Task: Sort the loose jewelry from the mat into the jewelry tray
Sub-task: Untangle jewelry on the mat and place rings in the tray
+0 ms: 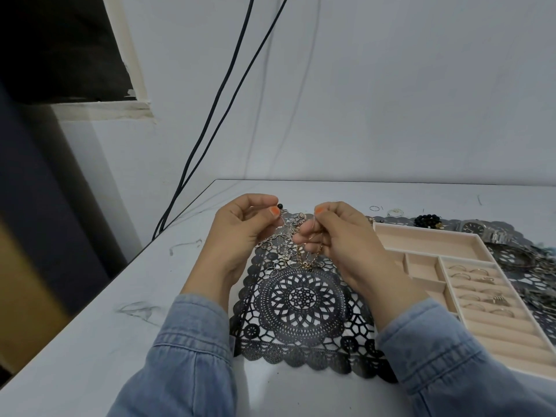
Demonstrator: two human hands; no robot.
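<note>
The tangle of chains is hard to read: silver links and a gold strand overlap between the two palms, and it is unclear how many pieces there are or where one ends. Curled fingers hide the parts being gripped. The tray is cut off at the right and lower edges of the view, and the right hand's wrist covers its near left corner. The rings sitting in its padded rows are small and blurred. Beyond the tray, a watch and a black bead bracelet lie on dark lace, and the pile at the far right is too smeared to name. The black lace mat lies just left of the tray, its near scalloped edge between the denim sleeves. The pale surface has bare room to the left of the mat up to its slanting left edge, and more behind the mat toward the wall. The left hand is curled, thumb and forefinger pinching a thin strand just below a black bead. The right hand is also curled, pinching a fine strand at the thumb tip, with the gold chain caught in its lower fingers. The tangle hangs from both hands over the far end of the mat, its lowest links resting on the lace.
</note>
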